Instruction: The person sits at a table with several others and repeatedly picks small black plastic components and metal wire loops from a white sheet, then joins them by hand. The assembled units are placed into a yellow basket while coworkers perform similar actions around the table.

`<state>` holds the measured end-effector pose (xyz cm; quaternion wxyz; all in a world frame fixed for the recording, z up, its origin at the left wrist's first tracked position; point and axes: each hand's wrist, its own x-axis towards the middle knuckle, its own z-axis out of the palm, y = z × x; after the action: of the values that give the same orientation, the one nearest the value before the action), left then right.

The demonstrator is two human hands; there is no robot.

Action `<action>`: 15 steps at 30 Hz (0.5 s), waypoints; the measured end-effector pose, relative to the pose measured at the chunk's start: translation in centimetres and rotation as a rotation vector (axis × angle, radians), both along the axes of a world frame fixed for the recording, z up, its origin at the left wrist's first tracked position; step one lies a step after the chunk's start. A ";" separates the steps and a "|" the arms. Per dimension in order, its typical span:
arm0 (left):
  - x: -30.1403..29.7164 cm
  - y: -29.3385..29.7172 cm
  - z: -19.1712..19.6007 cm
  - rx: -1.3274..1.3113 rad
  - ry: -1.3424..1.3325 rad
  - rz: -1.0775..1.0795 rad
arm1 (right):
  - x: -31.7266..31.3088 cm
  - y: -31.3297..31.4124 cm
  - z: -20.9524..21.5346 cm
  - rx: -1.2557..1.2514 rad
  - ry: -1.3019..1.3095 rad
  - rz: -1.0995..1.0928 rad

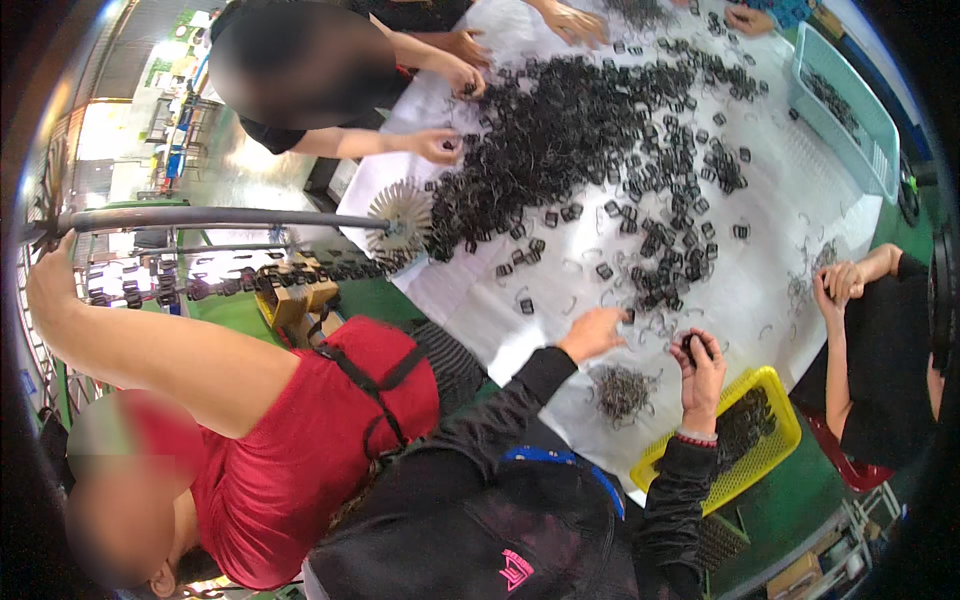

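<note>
My left hand (594,333) reaches out flat over the white table (780,230), fingertips touching small black clip parts (655,285) near the edge of the scattered heap. My right hand (699,369) is raised with fingers curled around a black clip part (690,347). Between my hands lies a small pile of thin wire springs (620,388). A large heap of black clips (560,140) covers the far middle of the table.
A yellow basket (775,385) with black parts sits by my right forearm. A pale blue basket (850,115) stands at the far right. Other people work around the table: a person in red (300,430) on my left, others at the far side and right. A spoked rack (398,222) hangs left.
</note>
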<state>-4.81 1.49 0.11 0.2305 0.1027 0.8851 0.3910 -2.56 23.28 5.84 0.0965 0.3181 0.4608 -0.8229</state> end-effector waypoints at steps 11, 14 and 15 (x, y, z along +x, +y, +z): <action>-6.9 -1.9 -5.6 -0.358 0.027 0.218 | 2.5 -1.0 0.6 -0.458 -0.070 0.091; -6.6 -1.6 -6.1 -0.416 -0.034 0.150 | 2.5 -2.3 -2.2 -0.138 -0.256 0.313; -6.4 -1.6 -6.2 -0.446 -0.056 0.132 | 2.3 -3.1 -3.5 -0.022 -0.273 0.399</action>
<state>-11.18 -0.14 -6.10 0.2459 -0.0196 0.9476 0.2027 -0.21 20.21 2.36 0.3220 0.3280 0.4883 -0.7418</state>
